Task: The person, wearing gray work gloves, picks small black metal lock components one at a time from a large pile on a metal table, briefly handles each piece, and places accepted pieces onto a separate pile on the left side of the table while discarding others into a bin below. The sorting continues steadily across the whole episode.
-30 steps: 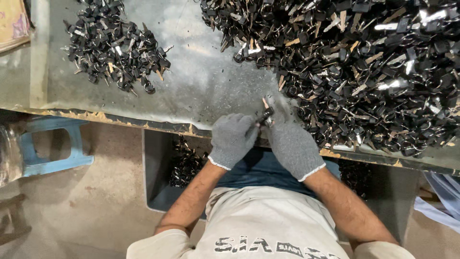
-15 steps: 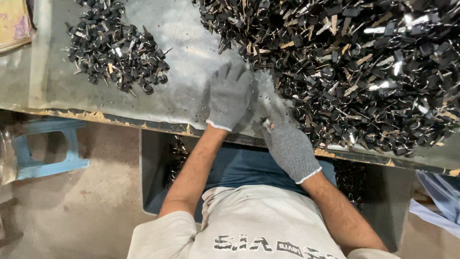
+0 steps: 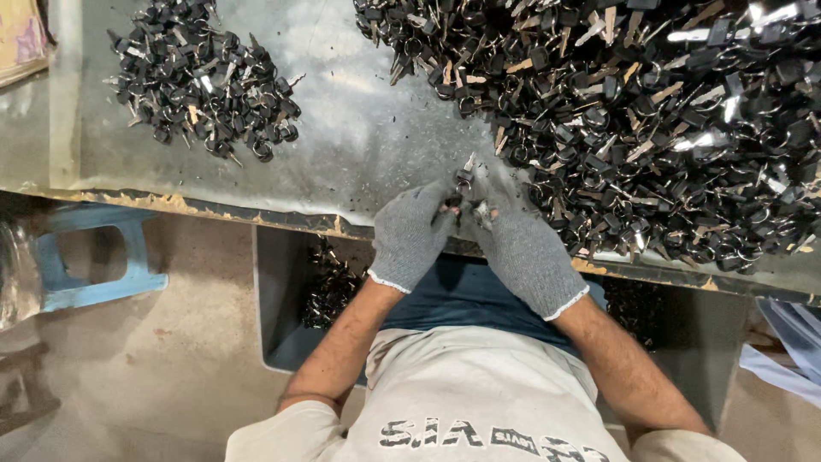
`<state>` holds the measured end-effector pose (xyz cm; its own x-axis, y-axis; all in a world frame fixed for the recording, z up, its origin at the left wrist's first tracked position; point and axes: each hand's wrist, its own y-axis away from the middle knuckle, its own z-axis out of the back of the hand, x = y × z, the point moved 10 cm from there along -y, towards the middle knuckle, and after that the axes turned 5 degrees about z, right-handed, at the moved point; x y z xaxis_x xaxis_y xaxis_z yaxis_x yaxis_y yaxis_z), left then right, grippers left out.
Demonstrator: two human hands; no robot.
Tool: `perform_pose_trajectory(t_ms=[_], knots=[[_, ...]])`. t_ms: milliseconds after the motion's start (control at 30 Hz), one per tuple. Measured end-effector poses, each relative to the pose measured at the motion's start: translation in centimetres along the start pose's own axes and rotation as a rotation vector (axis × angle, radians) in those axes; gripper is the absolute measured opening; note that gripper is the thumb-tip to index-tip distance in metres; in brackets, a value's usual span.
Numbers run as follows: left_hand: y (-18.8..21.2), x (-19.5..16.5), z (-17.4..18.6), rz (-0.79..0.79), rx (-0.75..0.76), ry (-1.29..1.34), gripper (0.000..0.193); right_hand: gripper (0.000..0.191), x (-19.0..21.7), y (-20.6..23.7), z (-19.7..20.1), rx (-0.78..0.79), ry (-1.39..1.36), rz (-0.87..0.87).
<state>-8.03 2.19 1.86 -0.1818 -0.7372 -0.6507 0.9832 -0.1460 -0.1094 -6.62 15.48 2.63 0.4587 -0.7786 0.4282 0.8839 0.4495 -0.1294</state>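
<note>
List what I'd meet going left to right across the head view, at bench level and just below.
Blue plastic stool → small heap of black-headed keys → left hand in a grey glove → key held between both hands → right hand → large heap of keys.

Both gloved hands meet at the near edge of the desk [image 3: 359,145], the left hand [image 3: 410,235] and right hand [image 3: 522,248] pinching a small black-headed key [image 3: 463,184] between them. A big pile of keys [image 3: 650,111] lies far right, a small pile [image 3: 201,81] far left.
</note>
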Motion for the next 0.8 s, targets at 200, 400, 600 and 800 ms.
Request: perform_pose_trajectory(t_ms=[200, 400, 600, 800], knots=[[0.3, -0.8, -1.3, -0.181, -0.018, -0.111, 0.023, 0.032, 1.4, -0.6, -0.7, -0.024, 0.320, 0.056], [0.3, -0.9, -0.6, -0.126, 0.029, -0.020, 0.029, 0.034, -2.0, -0.1, -2.8, 0.288, -0.034, -0.220], [-1.9, -1.5, 1.2, -0.134, 0.055, 0.488, 0.039, 0.041, -0.5, 2.0, -2.9, 0.350, -0.056, -0.279], [-5.4, -3.6, -3.2, -0.354, 0.240, -0.256, 0.039, 0.035, 4.5, 0.1, 3.3, -0.260, 0.265, 0.206]])
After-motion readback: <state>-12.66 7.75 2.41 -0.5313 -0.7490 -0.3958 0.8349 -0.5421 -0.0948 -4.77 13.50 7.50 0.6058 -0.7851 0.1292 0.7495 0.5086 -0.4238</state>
